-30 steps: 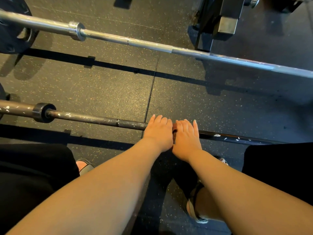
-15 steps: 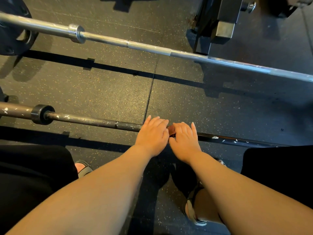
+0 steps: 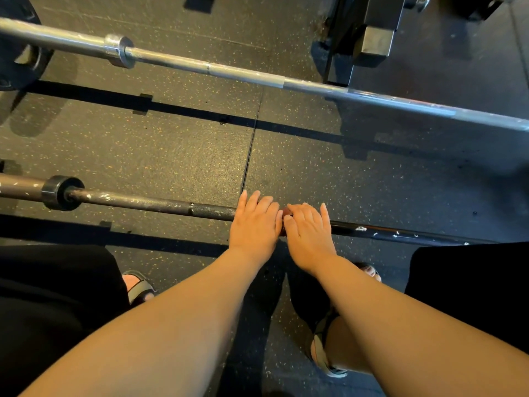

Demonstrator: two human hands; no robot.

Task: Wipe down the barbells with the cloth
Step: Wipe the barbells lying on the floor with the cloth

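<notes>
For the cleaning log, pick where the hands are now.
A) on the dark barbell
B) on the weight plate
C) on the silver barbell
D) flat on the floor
A: left hand and right hand lie side by side over the dark barbell, reddish cloth showing between them; the silver barbell is untouched.

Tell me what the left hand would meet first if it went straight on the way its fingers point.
From the left hand, bare floor first, then probably the silver barbell; depth is unclear.
</notes>
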